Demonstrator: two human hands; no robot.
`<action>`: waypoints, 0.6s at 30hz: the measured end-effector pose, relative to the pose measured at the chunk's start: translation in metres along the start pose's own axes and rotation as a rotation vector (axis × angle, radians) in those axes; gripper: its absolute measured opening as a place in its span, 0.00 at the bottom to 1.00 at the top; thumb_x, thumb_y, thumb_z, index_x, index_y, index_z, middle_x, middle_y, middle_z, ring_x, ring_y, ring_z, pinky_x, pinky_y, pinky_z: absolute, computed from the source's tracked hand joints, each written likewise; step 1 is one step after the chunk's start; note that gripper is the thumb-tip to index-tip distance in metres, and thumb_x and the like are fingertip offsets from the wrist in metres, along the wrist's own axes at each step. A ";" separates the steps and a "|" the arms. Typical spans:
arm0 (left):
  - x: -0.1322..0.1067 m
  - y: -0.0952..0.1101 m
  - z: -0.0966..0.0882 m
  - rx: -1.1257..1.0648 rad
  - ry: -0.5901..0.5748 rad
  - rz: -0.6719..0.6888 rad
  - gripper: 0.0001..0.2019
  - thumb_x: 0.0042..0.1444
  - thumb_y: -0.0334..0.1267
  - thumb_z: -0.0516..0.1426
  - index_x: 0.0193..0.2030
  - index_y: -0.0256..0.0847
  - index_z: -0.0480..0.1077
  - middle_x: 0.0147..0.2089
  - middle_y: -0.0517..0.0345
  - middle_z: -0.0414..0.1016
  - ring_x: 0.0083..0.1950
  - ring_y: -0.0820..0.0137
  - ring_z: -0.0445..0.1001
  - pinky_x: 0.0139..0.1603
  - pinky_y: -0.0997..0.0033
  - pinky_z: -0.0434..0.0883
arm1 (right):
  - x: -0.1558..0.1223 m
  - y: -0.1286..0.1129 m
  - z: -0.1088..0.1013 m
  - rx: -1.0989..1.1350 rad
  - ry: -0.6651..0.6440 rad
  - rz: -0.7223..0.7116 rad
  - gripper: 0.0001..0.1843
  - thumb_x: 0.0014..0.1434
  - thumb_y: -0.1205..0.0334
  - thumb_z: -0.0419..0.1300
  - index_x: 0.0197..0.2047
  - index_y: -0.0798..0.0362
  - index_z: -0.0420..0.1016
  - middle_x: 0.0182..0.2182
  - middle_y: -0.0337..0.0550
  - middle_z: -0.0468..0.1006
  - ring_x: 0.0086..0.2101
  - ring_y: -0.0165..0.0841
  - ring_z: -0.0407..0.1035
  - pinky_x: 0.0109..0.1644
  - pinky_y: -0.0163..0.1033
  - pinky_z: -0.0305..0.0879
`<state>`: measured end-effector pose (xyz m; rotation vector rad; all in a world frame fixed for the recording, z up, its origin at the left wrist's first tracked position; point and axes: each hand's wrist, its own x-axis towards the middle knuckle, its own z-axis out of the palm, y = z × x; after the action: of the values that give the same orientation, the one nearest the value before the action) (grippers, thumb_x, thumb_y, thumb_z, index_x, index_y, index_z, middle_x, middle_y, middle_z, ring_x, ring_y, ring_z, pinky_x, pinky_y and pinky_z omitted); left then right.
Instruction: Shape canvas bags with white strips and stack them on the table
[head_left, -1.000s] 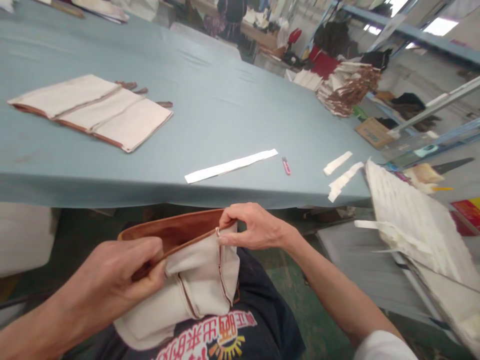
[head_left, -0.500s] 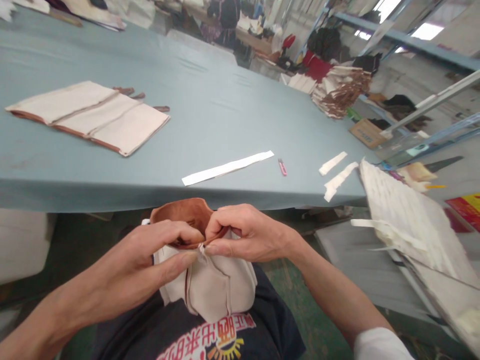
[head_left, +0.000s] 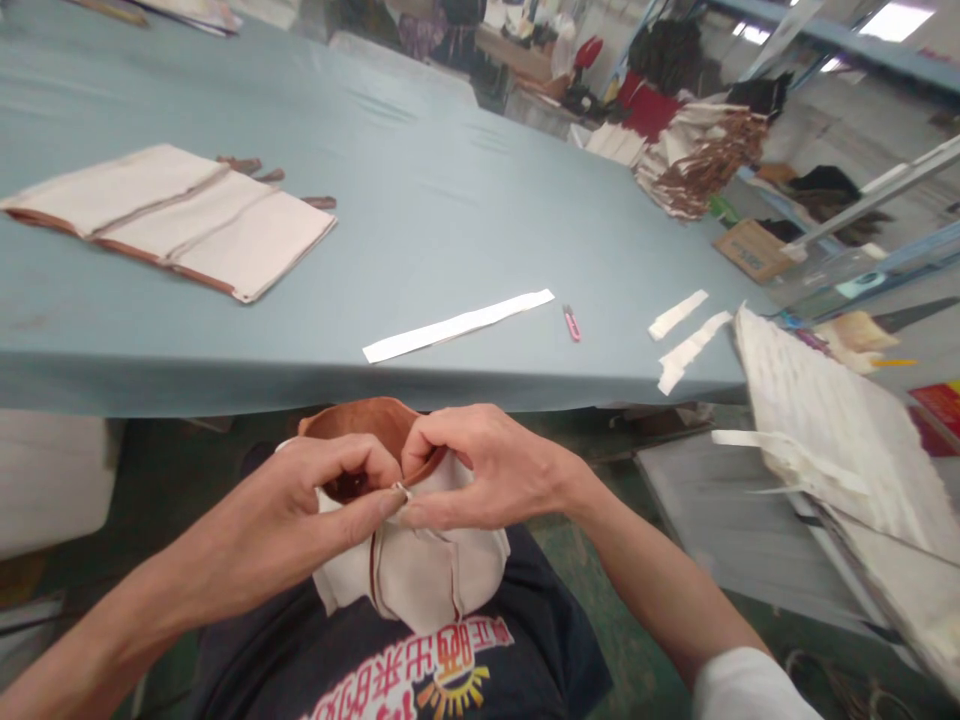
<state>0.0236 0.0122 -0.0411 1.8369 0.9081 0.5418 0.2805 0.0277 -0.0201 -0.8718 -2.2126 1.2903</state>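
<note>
The left hand (head_left: 304, 505) and the right hand (head_left: 491, 470) pinch the near rim of the bag (head_left: 416, 580) together, each with thumb outside and fingers in the mouth; the fingers are closed on the cloth, and the tips nearly meet at a small seam end (head_left: 402, 491). One second ago the hands were far apart along the rim; now they are joined at one place, so the work seems to be narrowed to this seam. The bag is above the dark apron (head_left: 536, 610), before the table (head_left: 450, 210). Its brown mouth points up and to the far side, its body hangs to the near side, and its seams run near to far; because it is bunched, I cannot tell its long axis surely. Farther, on the table, lie a white strip (head_left: 457, 327), pink snips (head_left: 571, 323) to its right, and a flat bag (head_left: 176, 225) at left.
</note>
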 end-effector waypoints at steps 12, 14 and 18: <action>-0.001 -0.003 0.002 -0.015 0.032 -0.019 0.14 0.71 0.46 0.60 0.38 0.45 0.83 0.32 0.61 0.84 0.31 0.69 0.77 0.31 0.75 0.71 | -0.005 0.003 0.004 -0.092 0.050 0.040 0.02 0.66 0.65 0.67 0.39 0.52 0.79 0.37 0.39 0.86 0.34 0.30 0.75 0.42 0.35 0.67; -0.001 -0.002 0.003 0.009 0.039 -0.009 0.13 0.71 0.42 0.58 0.37 0.44 0.82 0.31 0.62 0.83 0.31 0.69 0.77 0.32 0.75 0.72 | -0.003 0.004 0.006 -0.049 0.049 0.057 0.03 0.65 0.65 0.66 0.38 0.52 0.78 0.35 0.37 0.85 0.32 0.29 0.74 0.40 0.34 0.66; 0.000 0.002 0.004 0.019 0.059 -0.013 0.13 0.70 0.42 0.59 0.35 0.43 0.80 0.30 0.62 0.82 0.31 0.69 0.77 0.32 0.75 0.72 | -0.001 0.004 0.009 -0.044 0.055 0.059 0.03 0.65 0.64 0.65 0.37 0.52 0.78 0.34 0.37 0.84 0.32 0.29 0.74 0.39 0.34 0.65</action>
<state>0.0271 0.0091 -0.0408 1.8387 0.9669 0.5842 0.2767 0.0233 -0.0282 -0.9844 -2.1952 1.2324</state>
